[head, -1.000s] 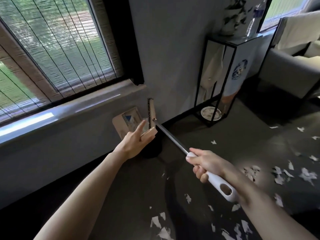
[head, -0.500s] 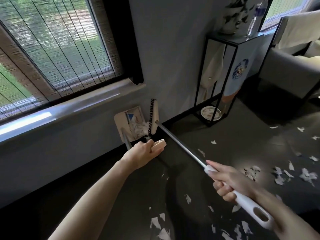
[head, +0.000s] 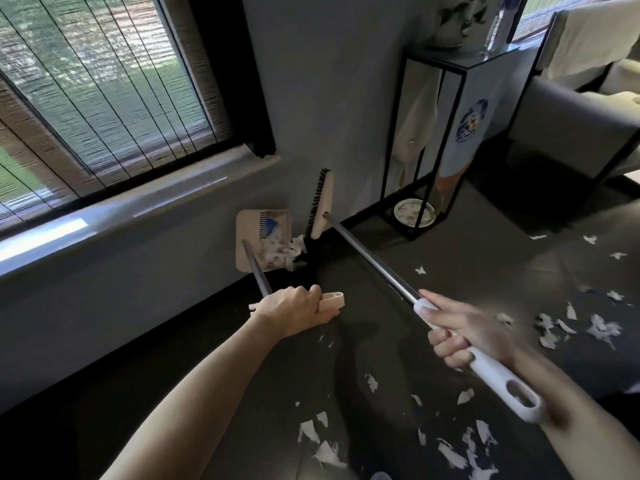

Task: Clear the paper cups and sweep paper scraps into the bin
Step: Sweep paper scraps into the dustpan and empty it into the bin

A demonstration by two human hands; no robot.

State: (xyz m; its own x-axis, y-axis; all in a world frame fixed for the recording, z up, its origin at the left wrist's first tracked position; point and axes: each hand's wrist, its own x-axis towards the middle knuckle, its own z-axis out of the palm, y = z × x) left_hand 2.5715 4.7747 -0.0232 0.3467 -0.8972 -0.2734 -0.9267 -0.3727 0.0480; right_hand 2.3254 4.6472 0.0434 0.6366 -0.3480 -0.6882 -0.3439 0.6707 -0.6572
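Head camera gives me both hands low in the frame, over a dark floor point(head: 391, 344). My left hand point(head: 298, 311), at centre, is curled round the beige grip at the end of a long-handled beige plastic dustpan point(head: 247, 230). Its thin metal pole runs up and left from the fist to the pan. The pan stands tipped up against the grey wall below the window sill, just left of centre, with a clump of white paper scraps point(head: 280, 254) lying in its mouth.

My right hand point(head: 464, 332), at centre right, grips the white plastic handle of a broom with a metal pole point(head: 367, 261). The fingers are wrapped round it and the thumb lies along the top. The broom's beige head with black bristles stands on end just right of the pan, its bristles touching the scraps.

More torn white paper pieces point(head: 322, 441) are scattered over the floor along the bottom and the right edge. A black metal-frame stand point(head: 450, 133) rises at upper right. Slatted blinds point(head: 86, 98) fill the upper left.
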